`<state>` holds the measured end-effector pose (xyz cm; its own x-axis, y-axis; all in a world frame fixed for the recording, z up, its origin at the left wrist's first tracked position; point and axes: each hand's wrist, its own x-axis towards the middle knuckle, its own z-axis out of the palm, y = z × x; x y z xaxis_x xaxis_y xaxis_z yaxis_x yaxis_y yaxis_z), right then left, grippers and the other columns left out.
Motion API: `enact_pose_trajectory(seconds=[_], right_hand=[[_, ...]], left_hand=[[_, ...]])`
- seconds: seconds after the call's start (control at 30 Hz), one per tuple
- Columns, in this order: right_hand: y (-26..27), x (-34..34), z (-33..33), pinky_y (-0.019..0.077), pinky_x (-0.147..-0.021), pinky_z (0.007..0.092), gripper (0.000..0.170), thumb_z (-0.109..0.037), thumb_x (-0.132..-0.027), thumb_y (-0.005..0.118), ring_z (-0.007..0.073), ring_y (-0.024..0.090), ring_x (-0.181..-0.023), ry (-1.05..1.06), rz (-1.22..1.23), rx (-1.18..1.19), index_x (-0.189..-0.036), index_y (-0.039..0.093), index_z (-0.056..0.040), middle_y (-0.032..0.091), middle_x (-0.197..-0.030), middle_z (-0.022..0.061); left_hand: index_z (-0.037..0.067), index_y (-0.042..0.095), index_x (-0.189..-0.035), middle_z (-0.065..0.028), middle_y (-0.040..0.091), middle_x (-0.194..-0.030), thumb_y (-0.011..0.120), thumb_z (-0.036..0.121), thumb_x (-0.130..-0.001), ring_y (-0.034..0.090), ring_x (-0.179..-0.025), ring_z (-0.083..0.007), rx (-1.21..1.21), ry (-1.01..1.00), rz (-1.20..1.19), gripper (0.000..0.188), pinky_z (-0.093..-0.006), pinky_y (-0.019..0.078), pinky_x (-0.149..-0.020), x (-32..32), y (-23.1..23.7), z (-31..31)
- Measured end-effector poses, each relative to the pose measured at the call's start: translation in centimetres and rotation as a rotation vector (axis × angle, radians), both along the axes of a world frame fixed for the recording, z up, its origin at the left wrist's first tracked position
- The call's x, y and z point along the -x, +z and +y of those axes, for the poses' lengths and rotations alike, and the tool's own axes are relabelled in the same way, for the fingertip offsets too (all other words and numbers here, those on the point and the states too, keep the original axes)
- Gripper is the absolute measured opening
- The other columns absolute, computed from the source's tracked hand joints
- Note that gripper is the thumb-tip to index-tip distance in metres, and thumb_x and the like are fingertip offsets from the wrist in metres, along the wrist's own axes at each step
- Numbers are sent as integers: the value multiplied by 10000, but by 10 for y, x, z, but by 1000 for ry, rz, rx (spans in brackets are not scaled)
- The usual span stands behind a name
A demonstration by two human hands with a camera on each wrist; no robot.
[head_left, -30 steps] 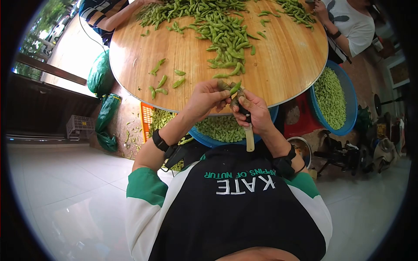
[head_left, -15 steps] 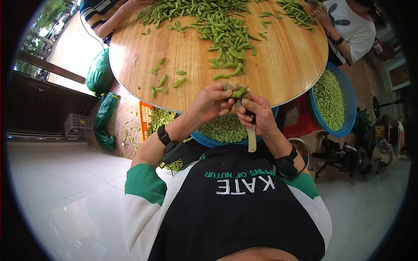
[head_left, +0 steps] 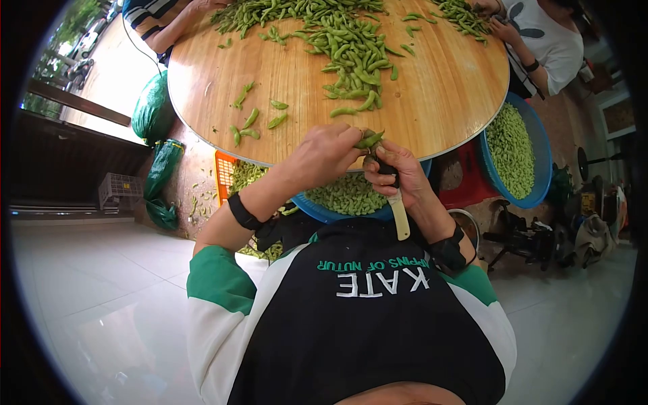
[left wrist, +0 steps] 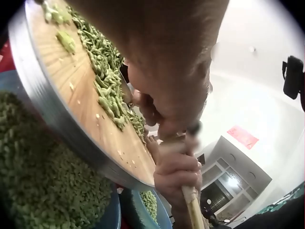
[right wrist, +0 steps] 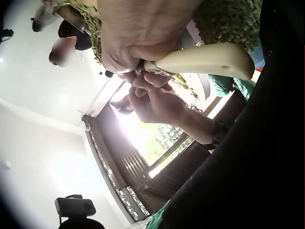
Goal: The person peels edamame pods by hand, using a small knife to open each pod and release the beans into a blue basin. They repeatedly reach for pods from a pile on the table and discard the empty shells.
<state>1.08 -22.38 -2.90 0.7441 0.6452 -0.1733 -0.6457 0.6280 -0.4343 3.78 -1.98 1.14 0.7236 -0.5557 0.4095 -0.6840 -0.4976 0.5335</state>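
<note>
In the head view my left hand (head_left: 325, 154), its back turned up, pinches a green soybean pod (head_left: 370, 140) just off the table's near edge. Close beside it, my right hand (head_left: 406, 174) grips a tool with a cream handle (head_left: 401, 217); a black part shows between the fingers and its working end is hidden. The handle (right wrist: 209, 61) has a hole near its butt in the right wrist view. Both hands meet at the pod, above a blue basin of shelled beans (head_left: 347, 197). A heap of pods (head_left: 354, 61) lies on the round wooden table (head_left: 439, 101).
Several stray pods (head_left: 250, 118) lie on the table's left. Another blue basin (head_left: 545, 169) of beans stands at the right, and an orange basket (head_left: 225, 172) at the left. Green sacks (head_left: 152, 111) stand farther left. Two other people (head_left: 550, 47) sit at the table's far side.
My left hand has rolled over, back up, and closed in on the pod. The right hand's cream handle has swung outward to the right. The other people's hands have shifted slightly.
</note>
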Motion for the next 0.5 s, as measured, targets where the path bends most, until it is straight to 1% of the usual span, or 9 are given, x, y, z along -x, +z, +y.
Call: enact_pose_trajectory(seconds=[0.07, 0.13, 0.17, 0.23, 0.27, 0.33, 0.37, 0.47, 0.5], right_hand=[[-2, 1, 0, 327, -371, 166, 147, -147, -970, 497, 75, 405, -524, 16, 14, -2, -1059, 545, -40, 541, -804, 94], [-2, 3, 2, 330, -371, 172, 151, -145, -970, 497, 77, 404, -526, 0, 5, -60, -1064, 545, -38, 543, -807, 96], [-1, 3, 3, 330, -371, 172, 151, -145, -970, 497, 77, 404, -526, 3, 1, -61, -1064, 545, -38, 543, -807, 96], [5, 6, 5, 334, -378, 176, 157, -146, -970, 497, 78, 409, -528, -33, -12, -81, -1068, 547, -33, 551, -817, 103], [8, 7, 5, 334, -378, 176, 157, -146, -970, 497, 78, 409, -528, -31, -12, -81, -1068, 547, -33, 551, -817, 103], [13, 8, 7, 344, -390, 179, 163, -146, -972, 497, 79, 418, -531, -117, -143, 20, -1078, 552, -35, 558, -832, 105], [15, 8, 8, 344, -390, 179, 163, -146, -972, 497, 79, 418, -531, -113, -145, 16, -1078, 552, -35, 558, -832, 105], [18, 11, 9, 353, -397, 183, 166, -142, -973, 496, 72, 434, -534, -162, -151, 88, -1081, 554, -31, 572, -837, 92], [20, 11, 10, 357, -403, 186, 171, -138, -975, 490, 67, 441, -536, -209, -221, 225, -1085, 553, -24, 578, -836, 77]], left_hand=[[-21, 613, -945, -182, 619, -757, 677, 85, -781, 628, -685, -341, 30, -39, 71, 206, -375, 480, -571, -1, 5, 0], [-25, 638, -876, -168, 597, -687, 694, 113, -789, 596, -590, -285, 182, -35, 273, 173, -357, 459, -540, 0, 12, 0], [-25, 638, -876, -168, 597, -687, 694, 113, -789, 596, -590, -285, 181, -32, 269, 173, -357, 459, -540, 0, 11, 0], [-36, 638, -854, -128, 552, -613, 693, 135, -814, 542, -534, -187, 289, -24, 350, 184, -327, 435, -512, -1, 7, -2], [-36, 638, -854, -128, 552, -613, 693, 135, -814, 542, -534, -187, 289, -22, 349, 184, -327, 435, -512, -3, 1, -4], [-34, 631, -844, -84, 538, -608, 670, 164, -851, 512, -537, -112, 435, -19, 468, 202, -284, 423, -496, -7, -5, -6], [-34, 631, -844, -84, 538, -608, 670, 164, -851, 512, -537, -112, 432, -15, 466, 202, -284, 423, -496, -7, -7, -8], [-29, 615, -811, -56, 525, -600, 642, 184, -877, 512, -540, -88, 569, 52, 641, 225, -261, 408, -482, -4, -6, -16], [-20, 613, -813, -42, 532, -610, 623, 179, -887, 512, -539, -82, 516, 69, 605, 213, -249, 406, -479, -3, -7, -18]])
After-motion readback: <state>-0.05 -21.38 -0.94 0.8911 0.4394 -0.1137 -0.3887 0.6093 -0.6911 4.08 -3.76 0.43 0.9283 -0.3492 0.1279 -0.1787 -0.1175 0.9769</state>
